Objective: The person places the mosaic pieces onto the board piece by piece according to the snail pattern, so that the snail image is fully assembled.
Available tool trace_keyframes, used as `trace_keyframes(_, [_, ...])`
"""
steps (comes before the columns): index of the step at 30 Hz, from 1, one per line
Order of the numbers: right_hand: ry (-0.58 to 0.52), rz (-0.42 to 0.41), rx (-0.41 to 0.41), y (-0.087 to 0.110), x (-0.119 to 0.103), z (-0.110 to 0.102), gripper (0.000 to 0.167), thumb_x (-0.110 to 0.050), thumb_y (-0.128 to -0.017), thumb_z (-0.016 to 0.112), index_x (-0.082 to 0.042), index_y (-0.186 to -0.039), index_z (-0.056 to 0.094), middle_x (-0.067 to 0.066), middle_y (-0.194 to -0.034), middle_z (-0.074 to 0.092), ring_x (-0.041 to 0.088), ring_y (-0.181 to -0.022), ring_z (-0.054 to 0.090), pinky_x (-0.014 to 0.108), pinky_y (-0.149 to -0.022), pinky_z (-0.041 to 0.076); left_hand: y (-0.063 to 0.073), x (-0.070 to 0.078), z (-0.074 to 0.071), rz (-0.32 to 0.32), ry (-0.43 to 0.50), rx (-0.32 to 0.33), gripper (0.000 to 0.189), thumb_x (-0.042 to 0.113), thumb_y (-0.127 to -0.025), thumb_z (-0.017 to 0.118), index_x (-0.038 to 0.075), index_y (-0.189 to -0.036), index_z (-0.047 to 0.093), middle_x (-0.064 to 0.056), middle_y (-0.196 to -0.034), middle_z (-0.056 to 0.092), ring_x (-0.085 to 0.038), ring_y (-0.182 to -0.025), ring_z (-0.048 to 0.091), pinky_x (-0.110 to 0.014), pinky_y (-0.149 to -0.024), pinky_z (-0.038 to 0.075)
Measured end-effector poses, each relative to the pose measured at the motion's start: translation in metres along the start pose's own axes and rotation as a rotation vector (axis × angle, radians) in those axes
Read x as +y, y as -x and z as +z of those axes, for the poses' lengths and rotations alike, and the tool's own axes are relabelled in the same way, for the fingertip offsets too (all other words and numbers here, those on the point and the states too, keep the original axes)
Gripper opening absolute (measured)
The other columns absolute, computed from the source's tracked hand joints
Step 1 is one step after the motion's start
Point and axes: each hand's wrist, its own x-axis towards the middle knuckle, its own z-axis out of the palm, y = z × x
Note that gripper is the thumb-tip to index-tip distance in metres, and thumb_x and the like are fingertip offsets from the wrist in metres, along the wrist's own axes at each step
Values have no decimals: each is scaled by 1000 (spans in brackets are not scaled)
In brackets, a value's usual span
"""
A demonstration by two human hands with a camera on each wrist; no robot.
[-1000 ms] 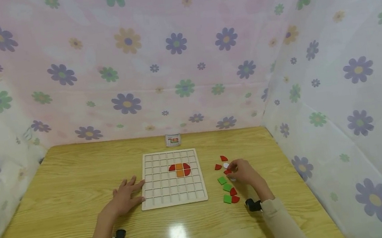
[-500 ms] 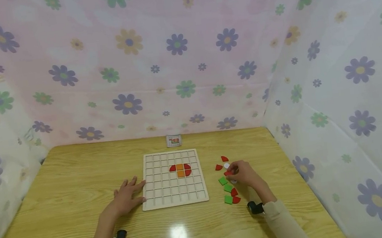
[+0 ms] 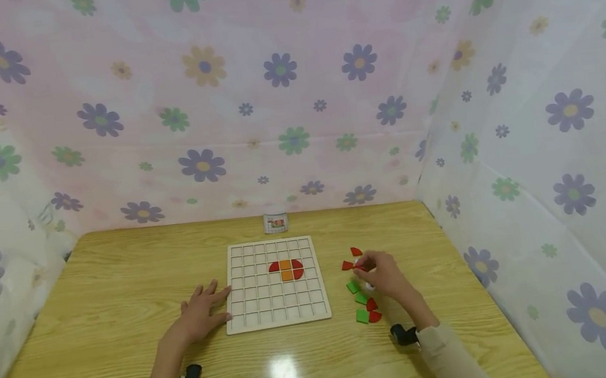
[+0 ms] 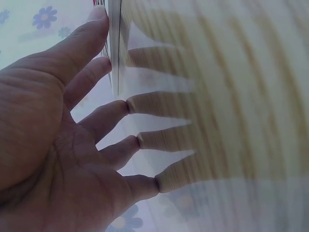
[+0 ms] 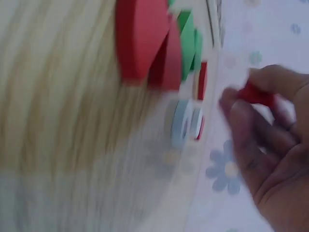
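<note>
My right hand pinches a red quarter-circle tile between thumb and fingers, lifted over the loose tiles in the right wrist view. My left hand lies spread on the table, thumb and index fingertip at the left edge of the gridded wooden board. Set in the board's grid are orange square tiles with red quarter-circles beside them. Loose green square tiles and red quarter-circles lie right of the board. White round pieces sit under the right hand, partly hidden in the head view.
A small picture card with a coloured figure on a grid lies behind the board. The wooden table is enclosed by flower-printed cloth at the back and sides. Black wrist devices sit at both wrists.
My right hand has lifted the red quarter-circle from among the loose tiles and moved slightly up and left with it. The left hand has stayed by the board.
</note>
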Motion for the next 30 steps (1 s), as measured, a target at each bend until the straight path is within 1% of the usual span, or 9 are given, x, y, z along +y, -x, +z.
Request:
trace_keyframes(4, [-115,-157,6,6,-15,12,5,-1,-92,74,2,-95,71,15,-93,73,23,-79,69,29,-70,57,-1,-1,0,-4,1,-2,61,23,-95,72,2,-149,51,-38,-158,26,-67,-143,13,-89,-99,11])
trace_keyframes(7, [-166,-238,-38,7,-15,25,9,-2,-91,75,4,-98,75,18,-91,74,27,-75,70,33,-65,59,-1,-2,0,-8,1,-8,62,25,-95,72,3,-149,50,-37,-159,25,-66,-144,12,-88,-100,11])
trace_keyframes(12, [-247,-243,-178,9,-15,42,20,-11,-95,72,6,-106,77,21,-83,74,35,-63,68,35,-49,57,-1,-3,0,-13,9,-18,62,24,-96,71,3,-150,49,-37,-159,23,-66,-144,11,-87,-101,10])
trace_keyframes(14, [-264,-241,-211,9,-17,46,21,-12,-97,71,5,-107,77,22,-83,75,36,-62,68,34,-49,57,-1,-3,0,-11,7,-18,62,24,-96,71,2,-150,49,-37,-159,23,-66,-144,11,-87,-101,10])
trace_keyframes(17, [-274,-252,-227,10,-21,52,20,-8,-97,69,6,-109,76,23,-92,76,32,-72,72,34,-54,58,-1,-2,0,-10,3,-16,61,23,-96,71,2,-149,50,-38,-159,24,-67,-144,11,-88,-101,11])
trace_keyframes(20, [-300,-230,-240,11,-25,57,20,-4,-96,69,7,-112,75,25,-105,74,25,-83,73,35,-62,61,-1,-2,0,-11,1,-16,61,23,-96,71,2,-149,50,-38,-159,24,-66,-144,11,-88,-101,11])
trace_keyframes(24, [-357,-153,-283,11,-30,61,29,-7,-97,69,8,-122,70,26,-118,70,19,-91,72,37,-69,62,-1,-2,-1,-14,3,-21,62,23,-96,71,2,-150,49,-38,-159,23,-66,-144,10,-87,-101,10])
trace_keyframes(26, [-392,-134,-307,10,-32,63,35,-9,-98,67,9,-128,66,29,-122,68,24,-93,73,38,-70,63,-1,-2,-1,-16,7,-21,61,22,-96,71,2,-150,49,-38,-159,23,-66,-144,10,-87,-101,10])
trace_keyframes(30, [-443,-112,-323,8,-35,68,38,-12,-104,60,12,-133,60,33,-117,67,39,-96,71,38,-72,63,0,-2,-1,-16,9,-18,61,21,-96,70,1,-150,49,-38,-159,22,-66,-144,9,-87,-102,9])
